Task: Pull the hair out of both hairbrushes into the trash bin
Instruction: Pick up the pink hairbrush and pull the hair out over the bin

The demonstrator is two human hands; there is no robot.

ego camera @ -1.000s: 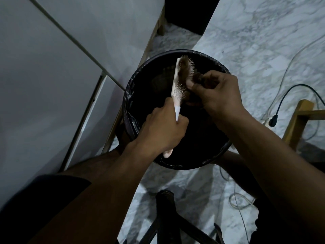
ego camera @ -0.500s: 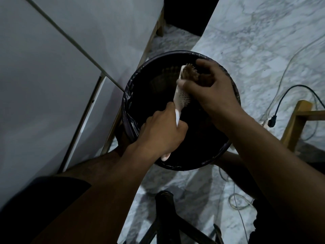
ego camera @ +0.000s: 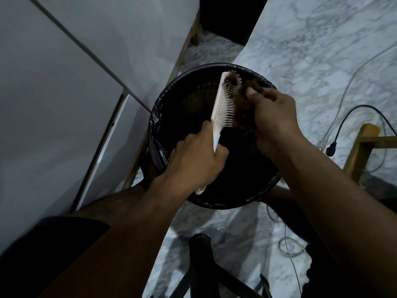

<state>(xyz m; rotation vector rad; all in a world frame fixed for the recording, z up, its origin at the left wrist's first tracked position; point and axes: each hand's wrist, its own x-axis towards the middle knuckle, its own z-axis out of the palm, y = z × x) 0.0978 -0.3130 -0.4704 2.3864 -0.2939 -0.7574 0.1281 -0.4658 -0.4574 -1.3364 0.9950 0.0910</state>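
A white hairbrush point(ego camera: 221, 102) is held over the round black trash bin point(ego camera: 160, 117), bristles facing right. My left hand point(ego camera: 196, 161) is closed around its handle. A brown clump of hair point(ego camera: 242, 102) hangs between the bristles and my right hand point(ego camera: 275, 117), whose fingers pinch it just right of the brush head. Some hair still sits in the bristles at the brush tip. Only one hairbrush is in view.
A white cabinet point(ego camera: 64, 93) stands to the left, close against the bin. A black stool or chair base point(ego camera: 199, 265) sits below. Cables and a black plug point(ego camera: 332, 147) lie on the marble floor at right, beside a wooden frame point(ego camera: 361, 151).
My right hand has come off the top of the brush head and moved right, drawing the hair clump out of the bristles. The brush has tilted slightly; my left hand holds steady.
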